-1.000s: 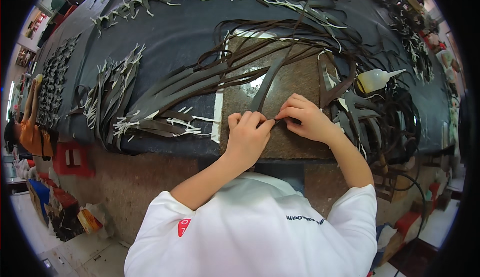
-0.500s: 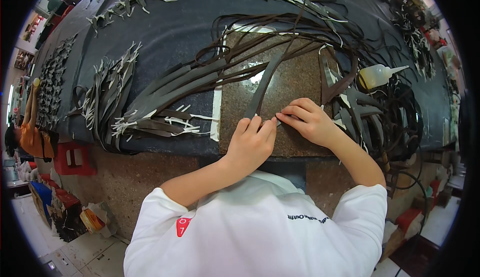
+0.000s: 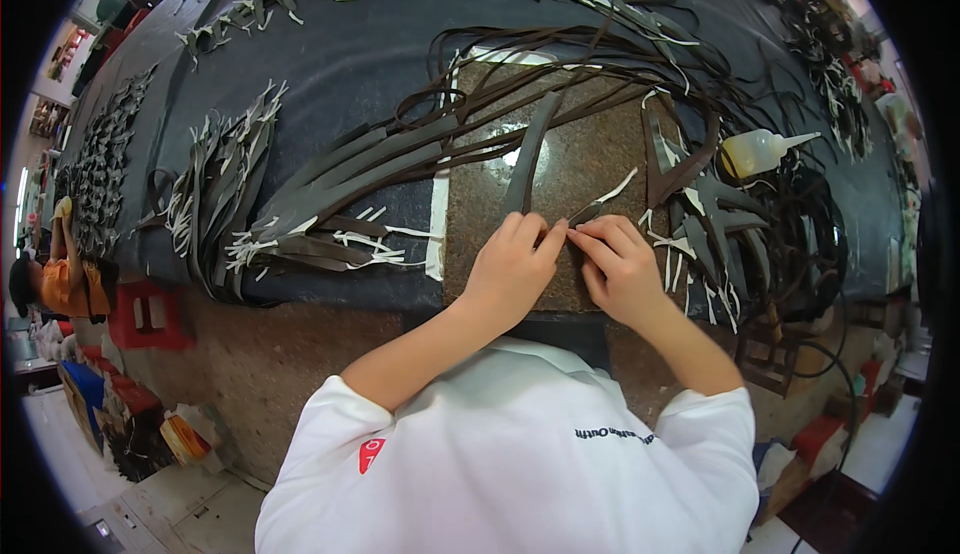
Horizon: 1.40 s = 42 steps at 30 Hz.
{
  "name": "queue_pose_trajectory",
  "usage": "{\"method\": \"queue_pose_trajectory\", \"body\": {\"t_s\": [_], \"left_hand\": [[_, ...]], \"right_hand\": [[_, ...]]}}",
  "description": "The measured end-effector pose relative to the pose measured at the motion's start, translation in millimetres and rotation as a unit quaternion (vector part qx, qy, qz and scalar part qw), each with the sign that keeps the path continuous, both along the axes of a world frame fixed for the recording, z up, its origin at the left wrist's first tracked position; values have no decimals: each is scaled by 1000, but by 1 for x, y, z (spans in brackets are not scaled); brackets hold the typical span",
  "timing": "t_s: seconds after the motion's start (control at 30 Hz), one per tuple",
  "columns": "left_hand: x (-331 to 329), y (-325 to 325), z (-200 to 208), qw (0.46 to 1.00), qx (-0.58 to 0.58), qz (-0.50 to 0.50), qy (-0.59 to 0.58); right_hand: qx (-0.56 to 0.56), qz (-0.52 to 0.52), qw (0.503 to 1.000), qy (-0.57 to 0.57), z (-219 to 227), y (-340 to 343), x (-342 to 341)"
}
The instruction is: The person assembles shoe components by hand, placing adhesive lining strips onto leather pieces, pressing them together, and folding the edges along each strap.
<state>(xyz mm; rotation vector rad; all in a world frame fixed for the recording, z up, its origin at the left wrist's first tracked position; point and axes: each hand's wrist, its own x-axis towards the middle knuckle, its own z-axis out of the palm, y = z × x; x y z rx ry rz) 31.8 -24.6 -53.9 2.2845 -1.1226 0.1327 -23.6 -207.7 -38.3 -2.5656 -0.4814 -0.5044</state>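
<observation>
A long dark grey strap (image 3: 527, 159) runs up across a speckled brown stone slab (image 3: 590, 144). My left hand (image 3: 510, 266) is closed on its near end, fingers pinched together. Beside it, fingertips almost meeting those of the left, my right hand (image 3: 622, 266) pinches a thin dark strip with a white tail (image 3: 610, 192), which sticks out beyond the fingertips. The exact spot where strap and strip meet is hidden by my fingers.
Dark straps with white ends (image 3: 350, 169) fan out left of the slab. Further left lies another bundle (image 3: 225, 174). A squeeze bottle (image 3: 757, 152) of yellowish liquid lies among straps at right. A person in orange (image 3: 70, 284) is at far left.
The white-tailed strip now shows beyond my fingertips. My left hand has moved slightly up and right, and my right hand has lowered a little. The strap stands a bit more upright.
</observation>
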Motion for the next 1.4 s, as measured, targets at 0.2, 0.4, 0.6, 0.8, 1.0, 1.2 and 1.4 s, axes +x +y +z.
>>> {"method": "queue_pose_trajectory", "body": {"t_s": [0.2,0.4,0.6,0.8,1.0,1.2,1.4], "left_hand": [[-14,23,3,997,-70,-7,-28],[-19,18,6,995,-15,16,-96],[-16,19,8,993,36,1,-115],[-12,22,3,998,-16,-2,-63],[-10,23,4,998,-64,10,13],[-7,22,3,994,-97,27,41],[0,11,2,993,-95,39,67]], "right_hand": [[-5,-40,999,4,-4,9,-11],[-25,0,1000,0,-3,13,-8],[-64,70,995,-2,-2,15,-6],[-104,-7,995,2,0,-12,1],[-70,45,997,7,-2,16,-6],[-83,-10,996,-14,4,-5,7],[76,-46,995,35,8,35,-3]]}}
